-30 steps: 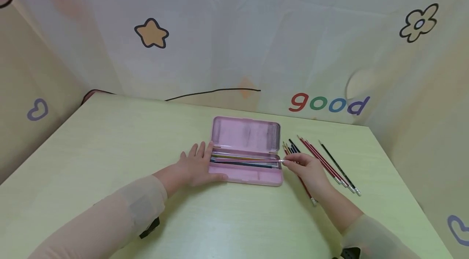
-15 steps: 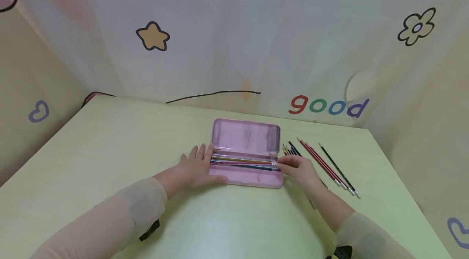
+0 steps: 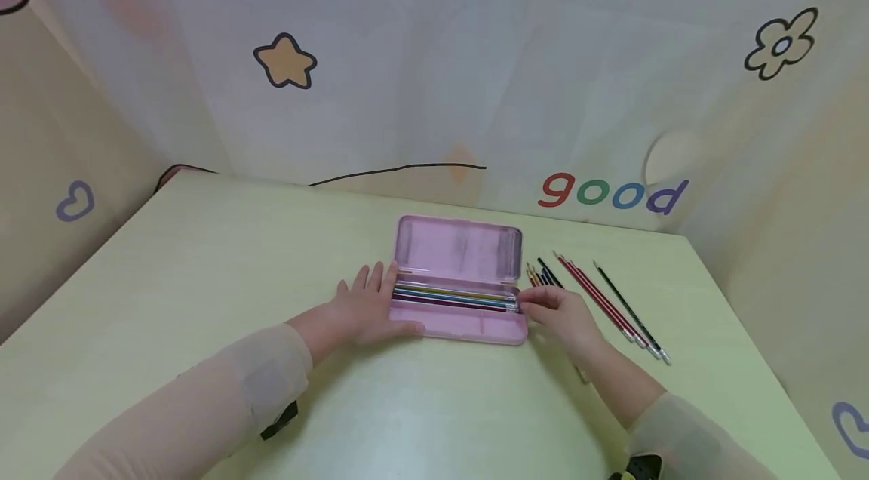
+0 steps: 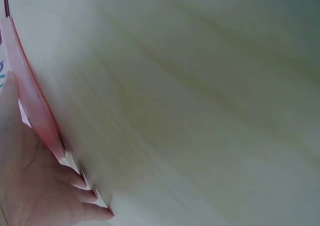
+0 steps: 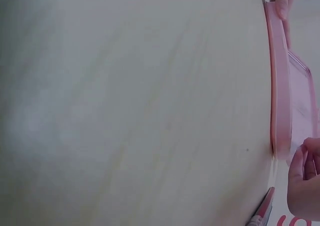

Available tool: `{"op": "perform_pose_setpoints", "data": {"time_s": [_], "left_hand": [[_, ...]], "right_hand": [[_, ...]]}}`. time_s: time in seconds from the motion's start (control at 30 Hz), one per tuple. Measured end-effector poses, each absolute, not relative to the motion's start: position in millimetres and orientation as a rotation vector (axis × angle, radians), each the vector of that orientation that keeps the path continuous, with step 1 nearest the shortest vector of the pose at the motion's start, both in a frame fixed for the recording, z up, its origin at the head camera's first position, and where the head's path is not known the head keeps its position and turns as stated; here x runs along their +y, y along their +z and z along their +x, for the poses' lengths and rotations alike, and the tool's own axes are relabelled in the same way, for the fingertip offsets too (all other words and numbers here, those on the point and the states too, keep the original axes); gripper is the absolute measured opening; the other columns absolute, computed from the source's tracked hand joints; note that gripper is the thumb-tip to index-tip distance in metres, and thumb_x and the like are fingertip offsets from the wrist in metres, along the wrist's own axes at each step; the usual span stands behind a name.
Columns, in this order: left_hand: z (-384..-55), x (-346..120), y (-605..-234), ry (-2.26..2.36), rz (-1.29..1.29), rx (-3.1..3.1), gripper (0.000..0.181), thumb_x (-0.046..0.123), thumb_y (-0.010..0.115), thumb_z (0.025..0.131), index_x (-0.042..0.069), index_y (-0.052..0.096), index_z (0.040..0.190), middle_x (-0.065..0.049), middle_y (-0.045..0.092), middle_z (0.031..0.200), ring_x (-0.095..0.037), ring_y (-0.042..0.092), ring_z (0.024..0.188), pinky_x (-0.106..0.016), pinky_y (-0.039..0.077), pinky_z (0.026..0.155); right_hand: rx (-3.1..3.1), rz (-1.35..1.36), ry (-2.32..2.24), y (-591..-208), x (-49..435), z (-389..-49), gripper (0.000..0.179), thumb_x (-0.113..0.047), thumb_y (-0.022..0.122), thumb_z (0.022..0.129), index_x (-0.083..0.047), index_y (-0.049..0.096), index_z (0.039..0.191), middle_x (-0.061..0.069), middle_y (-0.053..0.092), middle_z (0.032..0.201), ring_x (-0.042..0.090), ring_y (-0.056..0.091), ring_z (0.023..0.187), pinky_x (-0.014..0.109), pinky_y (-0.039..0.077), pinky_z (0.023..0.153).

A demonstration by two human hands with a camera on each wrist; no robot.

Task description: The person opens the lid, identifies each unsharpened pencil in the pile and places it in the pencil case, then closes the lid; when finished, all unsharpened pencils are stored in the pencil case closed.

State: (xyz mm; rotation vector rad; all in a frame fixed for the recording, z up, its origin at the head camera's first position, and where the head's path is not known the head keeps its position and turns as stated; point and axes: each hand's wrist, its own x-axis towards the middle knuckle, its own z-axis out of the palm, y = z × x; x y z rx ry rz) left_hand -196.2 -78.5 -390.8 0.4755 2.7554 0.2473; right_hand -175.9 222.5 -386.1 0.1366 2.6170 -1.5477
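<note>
A pink pencil case (image 3: 458, 246) lies with its lid raised, and several pencils (image 3: 455, 296) rest side by side in its tray. My left hand (image 3: 363, 314) rests against the case's left end, fingers spread and thumb along the front edge. In the left wrist view, the palm and fingers (image 4: 45, 186) show beside the pink wall. My right hand (image 3: 563, 314) is at the case's right end, thumb and index fingertips close together right at the pencils' eraser ends. I cannot tell whether they still pinch a pencil. The right wrist view shows this hand (image 5: 305, 176) with bent fingers by the case corner.
Right of the case, a few red pencils (image 3: 597, 297) and a black pencil (image 3: 631, 310) lie slanted on the pale table (image 3: 237, 261). Another bunch of pencils (image 3: 543, 274) lies partly hidden behind my right hand. A printed curtain (image 3: 434, 72) stands behind the table.
My right hand has moved left and lowered a red pencil into the case; the pencils there now lie parallel. My left hand has stayed at the case's left end.
</note>
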Motion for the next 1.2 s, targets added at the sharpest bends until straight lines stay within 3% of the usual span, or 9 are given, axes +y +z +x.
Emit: {"op": "perform_pose_setpoints", "data": {"time_s": [0.3, 0.57, 0.87, 1.2], "left_hand": [[-195.0, -78.9, -387.7, 0.221, 0.481, 2.762, 0.112, 0.079, 0.039, 0.077, 0.005, -0.002, 0.149, -0.021, 0.007, 0.153, -0.042, 0.006, 0.138, -0.063, 0.015, 0.104], [-195.7, -78.0, -388.5, 0.213, 0.486, 2.758, 0.112, 0.080, 0.039, 0.077, 0.005, -0.002, 0.149, -0.021, 0.007, 0.153, -0.042, 0.006, 0.138, -0.064, 0.015, 0.103], [-196.3, -77.6, -390.3, 0.229, 0.487, 2.759, 0.112, 0.080, 0.039, 0.076, 0.005, -0.002, 0.149, -0.022, 0.007, 0.153, -0.042, 0.006, 0.138, -0.064, 0.015, 0.103], [-197.0, -77.5, -391.7, 0.228, 0.481, 2.762, 0.112, 0.080, 0.040, 0.076, 0.005, -0.002, 0.149, -0.022, 0.007, 0.153, -0.043, 0.006, 0.138, -0.063, 0.015, 0.103]], "right_hand": [[2.617, 0.151, -1.565, -379.1, 244.7, -162.1, 0.034, -0.024, 0.062, 0.091, -0.002, 0.062, 0.117, 0.012, 0.063, 0.115, 0.017, 0.058, 0.097, 0.022, 0.049, 0.078], [2.571, 0.185, -1.658, -377.6, 280.6, -139.1, 0.046, -0.029, 0.063, 0.090, 0.004, 0.056, 0.122, -0.002, 0.062, 0.107, 0.002, 0.057, 0.093, 0.016, 0.047, 0.080], [2.521, 0.261, -1.740, -384.3, 308.4, -119.9, 0.031, -0.024, 0.065, 0.089, -0.004, 0.063, 0.113, -0.014, 0.062, 0.096, 0.001, 0.058, 0.089, 0.016, 0.047, 0.078], [2.630, 0.348, -1.722, -386.7, 320.2, -107.1, 0.035, -0.021, 0.064, 0.090, 0.004, 0.061, 0.114, -0.018, 0.063, 0.094, -0.004, 0.058, 0.086, 0.016, 0.049, 0.075]]}}
